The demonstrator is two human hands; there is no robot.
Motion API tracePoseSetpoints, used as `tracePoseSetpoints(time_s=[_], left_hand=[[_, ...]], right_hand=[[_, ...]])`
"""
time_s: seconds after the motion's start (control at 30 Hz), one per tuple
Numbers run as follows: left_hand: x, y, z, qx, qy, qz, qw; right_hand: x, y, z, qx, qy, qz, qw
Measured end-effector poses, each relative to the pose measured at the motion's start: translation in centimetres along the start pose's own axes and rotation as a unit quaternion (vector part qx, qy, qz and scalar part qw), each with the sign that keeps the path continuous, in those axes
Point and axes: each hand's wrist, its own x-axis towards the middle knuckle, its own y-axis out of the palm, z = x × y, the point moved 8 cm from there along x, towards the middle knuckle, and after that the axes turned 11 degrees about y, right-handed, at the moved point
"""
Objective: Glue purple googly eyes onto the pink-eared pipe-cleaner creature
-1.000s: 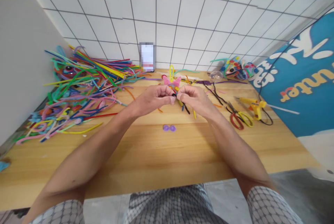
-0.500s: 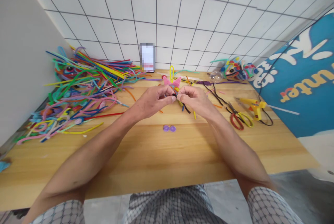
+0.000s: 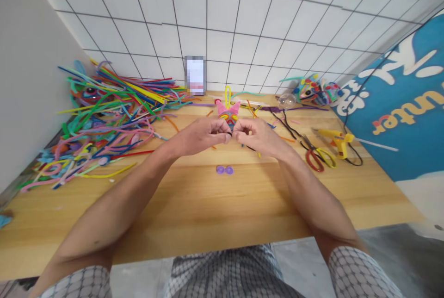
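My left hand (image 3: 208,135) is closed in a pinch on a small dark piece that looks like black pipe cleaner (image 3: 229,134). Thumb and forefinger of my right hand (image 3: 255,135) are pressed together at the other end of it, fingertips almost meeting the left ones. Most of the piece is hidden by the fingers. Just behind both hands lies a pipe-cleaner mask-like figure (image 3: 228,114) with pink pointed ears, yellow-rimmed eyes and a yellow loop on top. Two purple coils (image 3: 225,170) lie side by side on the table in front of my hands.
A large heap of coloured pipe cleaners (image 3: 114,117) covers the left side of the wooden table (image 3: 208,210). A phone (image 3: 195,76) leans on the tiled wall. At right are scissors (image 3: 318,157), a yellow glue gun (image 3: 338,140), a clear dome (image 3: 286,101) and a colourful figure (image 3: 312,90).
Both hands have come slightly down and toward me, uncovering more of the eared figure behind them. Less of the black piece shows between the fingers.
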Motion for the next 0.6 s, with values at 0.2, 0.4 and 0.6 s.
tracePoseSetpoints(time_s=[0.2, 0.4, 0.6], left_hand=[[0.2, -0.7, -0.1, -0.095, 0.020, -0.138, 0.986], [-0.2, 1.7, 1.9, -0.341, -0.046, -0.282, 0.895], [-0.7, 3.7, 2.0, -0.464, -0.090, -0.326, 0.819]], right_hand=[[0.3, -0.4, -0.6, 0.079, 0.031, -0.019, 0.996], [0.7, 0.0, -1.0, 0.164, 0.013, -0.056, 0.985], [0.4, 0.8, -0.6, 0.230, 0.005, -0.088, 0.969]])
